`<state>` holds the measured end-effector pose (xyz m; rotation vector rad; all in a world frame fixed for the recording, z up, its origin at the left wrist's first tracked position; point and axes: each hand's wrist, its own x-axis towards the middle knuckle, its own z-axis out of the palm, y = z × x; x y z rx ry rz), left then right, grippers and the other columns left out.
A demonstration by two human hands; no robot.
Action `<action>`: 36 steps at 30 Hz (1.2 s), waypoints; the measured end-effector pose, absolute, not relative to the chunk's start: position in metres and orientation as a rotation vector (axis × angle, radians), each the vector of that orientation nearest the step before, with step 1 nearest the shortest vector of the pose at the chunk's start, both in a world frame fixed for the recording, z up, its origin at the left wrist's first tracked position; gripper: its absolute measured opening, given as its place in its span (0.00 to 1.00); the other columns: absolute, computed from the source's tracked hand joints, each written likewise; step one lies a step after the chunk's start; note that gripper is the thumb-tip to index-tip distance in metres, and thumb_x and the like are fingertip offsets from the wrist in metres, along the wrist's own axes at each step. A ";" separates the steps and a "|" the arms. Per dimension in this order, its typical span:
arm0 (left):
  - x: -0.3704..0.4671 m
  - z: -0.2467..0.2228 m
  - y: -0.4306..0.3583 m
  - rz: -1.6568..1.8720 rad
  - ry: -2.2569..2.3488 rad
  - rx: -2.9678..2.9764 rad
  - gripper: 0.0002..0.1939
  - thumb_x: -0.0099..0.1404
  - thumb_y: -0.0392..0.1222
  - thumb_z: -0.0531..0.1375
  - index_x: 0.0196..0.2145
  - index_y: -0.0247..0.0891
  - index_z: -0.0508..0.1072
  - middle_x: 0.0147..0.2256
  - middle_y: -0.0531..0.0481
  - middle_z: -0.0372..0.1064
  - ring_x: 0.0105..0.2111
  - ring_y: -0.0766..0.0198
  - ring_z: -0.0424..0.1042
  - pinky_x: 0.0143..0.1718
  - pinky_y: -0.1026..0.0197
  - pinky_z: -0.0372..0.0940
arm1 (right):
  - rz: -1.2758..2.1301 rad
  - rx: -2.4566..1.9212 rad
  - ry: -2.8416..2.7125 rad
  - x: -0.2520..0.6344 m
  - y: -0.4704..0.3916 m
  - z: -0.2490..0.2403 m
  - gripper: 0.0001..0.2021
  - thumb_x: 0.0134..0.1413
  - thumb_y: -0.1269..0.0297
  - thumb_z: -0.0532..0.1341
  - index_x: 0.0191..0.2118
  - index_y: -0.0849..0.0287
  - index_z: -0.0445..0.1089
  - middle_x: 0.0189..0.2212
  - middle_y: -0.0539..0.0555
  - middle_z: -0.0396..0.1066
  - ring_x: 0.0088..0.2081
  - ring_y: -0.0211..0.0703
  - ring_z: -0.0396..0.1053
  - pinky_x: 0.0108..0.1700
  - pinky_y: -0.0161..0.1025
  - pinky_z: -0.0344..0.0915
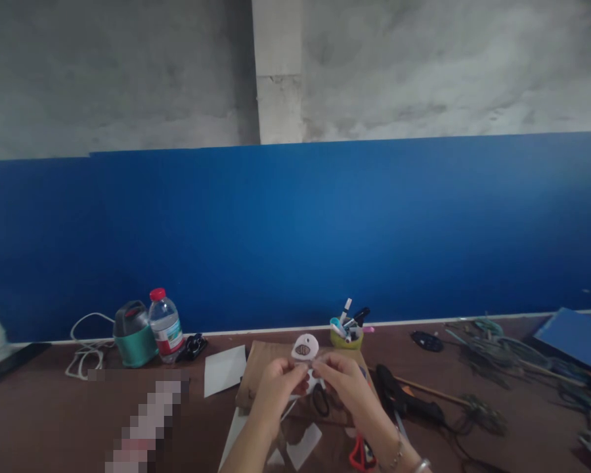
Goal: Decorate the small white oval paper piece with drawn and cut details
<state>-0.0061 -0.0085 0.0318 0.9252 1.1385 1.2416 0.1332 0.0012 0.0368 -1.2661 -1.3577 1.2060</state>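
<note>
Just in front of the brown board (261,361), my left hand (282,382) is closed, pinching something small that I cannot make out. My right hand (342,380) is closed too, its fingertips close to the left ones. A white cutout with a dark mouth-like drawing (305,347) shows right above the fingertips. Between the hands lie dark scissor handles (320,401). Below them are scraps of white paper (304,447), and red-handled scissors (362,453) lie near my right wrist.
A pen holder (347,338) stands behind my right hand. Right of it lies a black glue gun (408,397) with its cord. Leftward are a white sheet (225,370), a water bottle (166,328) and a teal container (135,345). Tangled wires (497,348) spread at the right.
</note>
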 end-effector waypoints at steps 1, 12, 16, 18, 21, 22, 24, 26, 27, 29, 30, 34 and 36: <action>-0.006 0.032 -0.009 1.245 1.143 0.931 0.12 0.47 0.44 0.66 0.25 0.32 0.73 0.21 0.49 0.71 0.22 0.65 0.69 0.26 0.64 0.62 | 1.206 -1.264 -1.362 0.133 0.001 0.037 0.14 0.40 0.54 0.61 0.20 0.61 0.67 0.12 0.42 0.51 0.16 0.30 0.46 0.19 0.32 0.40; -0.005 0.037 -0.012 1.281 1.115 0.925 0.10 0.48 0.42 0.65 0.25 0.31 0.73 0.20 0.50 0.69 0.22 0.67 0.67 0.27 0.65 0.63 | 1.245 -1.248 -1.331 0.132 -0.003 0.041 0.14 0.42 0.54 0.61 0.21 0.62 0.68 0.12 0.43 0.51 0.16 0.28 0.44 0.18 0.32 0.37; -0.004 0.039 -0.013 1.286 1.117 0.940 0.09 0.49 0.40 0.64 0.26 0.31 0.73 0.21 0.50 0.70 0.22 0.67 0.67 0.27 0.65 0.62 | 1.254 -1.245 -1.310 0.132 -0.002 0.039 0.14 0.42 0.54 0.61 0.21 0.62 0.68 0.13 0.43 0.51 0.15 0.29 0.45 0.18 0.31 0.39; -0.004 0.039 -0.013 1.287 1.116 0.936 0.09 0.49 0.40 0.64 0.25 0.31 0.73 0.21 0.50 0.70 0.22 0.67 0.68 0.27 0.65 0.63 | 1.236 -1.252 -1.319 0.132 -0.002 0.039 0.14 0.42 0.54 0.61 0.20 0.62 0.68 0.12 0.43 0.51 0.16 0.29 0.46 0.18 0.32 0.39; -0.004 0.038 -0.012 1.283 1.109 0.933 0.10 0.48 0.42 0.65 0.25 0.31 0.73 0.21 0.50 0.70 0.22 0.67 0.68 0.28 0.65 0.63 | 1.226 -1.260 -1.325 0.132 -0.002 0.040 0.14 0.41 0.54 0.60 0.20 0.62 0.69 0.12 0.43 0.51 0.15 0.29 0.45 0.18 0.32 0.39; -0.005 0.037 -0.011 1.283 1.105 0.936 0.11 0.48 0.42 0.65 0.25 0.31 0.73 0.21 0.50 0.69 0.22 0.67 0.67 0.28 0.65 0.63 | 1.225 -1.267 -1.323 0.132 -0.002 0.041 0.14 0.41 0.54 0.60 0.20 0.62 0.68 0.11 0.43 0.51 0.15 0.29 0.45 0.18 0.32 0.39; -0.005 0.036 -0.010 1.282 1.095 0.943 0.12 0.47 0.44 0.66 0.25 0.31 0.73 0.21 0.50 0.69 0.22 0.67 0.67 0.27 0.64 0.63 | 1.217 -1.277 -1.324 0.132 -0.002 0.042 0.14 0.41 0.54 0.60 0.19 0.62 0.68 0.11 0.42 0.50 0.15 0.29 0.45 0.18 0.32 0.39; -0.005 0.035 -0.010 1.277 1.092 0.948 0.13 0.47 0.44 0.66 0.25 0.31 0.73 0.21 0.50 0.69 0.22 0.66 0.67 0.27 0.64 0.62 | 1.209 -1.271 -1.327 0.131 -0.002 0.043 0.14 0.40 0.55 0.60 0.19 0.62 0.68 0.11 0.42 0.50 0.16 0.29 0.45 0.19 0.32 0.38; -0.005 0.035 -0.010 1.276 1.096 0.953 0.13 0.47 0.44 0.66 0.25 0.31 0.73 0.21 0.49 0.70 0.22 0.66 0.67 0.28 0.64 0.62 | 1.207 -1.264 -1.328 0.131 -0.002 0.043 0.14 0.40 0.55 0.60 0.19 0.62 0.67 0.11 0.42 0.50 0.16 0.29 0.45 0.19 0.32 0.38; -0.005 0.035 -0.010 1.274 1.104 0.967 0.12 0.47 0.44 0.65 0.25 0.30 0.73 0.21 0.49 0.70 0.23 0.66 0.67 0.28 0.63 0.62 | 1.214 -1.253 -1.326 0.130 -0.002 0.042 0.14 0.40 0.55 0.60 0.19 0.62 0.67 0.11 0.42 0.50 0.16 0.28 0.44 0.19 0.32 0.37; -0.005 0.036 -0.011 1.275 1.108 0.975 0.12 0.48 0.43 0.65 0.26 0.30 0.73 0.21 0.49 0.69 0.23 0.66 0.67 0.29 0.63 0.62 | 1.221 -1.254 -1.321 0.130 -0.002 0.042 0.14 0.41 0.55 0.60 0.19 0.62 0.67 0.11 0.42 0.50 0.15 0.28 0.44 0.19 0.33 0.37; -0.005 0.037 -0.012 1.276 1.131 0.988 0.11 0.49 0.42 0.64 0.26 0.30 0.72 0.22 0.49 0.69 0.23 0.66 0.66 0.29 0.62 0.62 | 1.253 -1.269 -1.283 0.129 -0.005 0.042 0.13 0.41 0.56 0.59 0.20 0.62 0.67 0.11 0.41 0.50 0.14 0.28 0.43 0.18 0.33 0.37; -0.004 0.037 -0.012 1.276 1.127 0.987 0.11 0.49 0.43 0.63 0.26 0.30 0.72 0.21 0.49 0.69 0.23 0.66 0.66 0.29 0.62 0.62 | 1.245 -1.272 -1.275 0.129 -0.005 0.042 0.13 0.41 0.56 0.59 0.20 0.62 0.67 0.11 0.42 0.50 0.15 0.28 0.43 0.18 0.33 0.37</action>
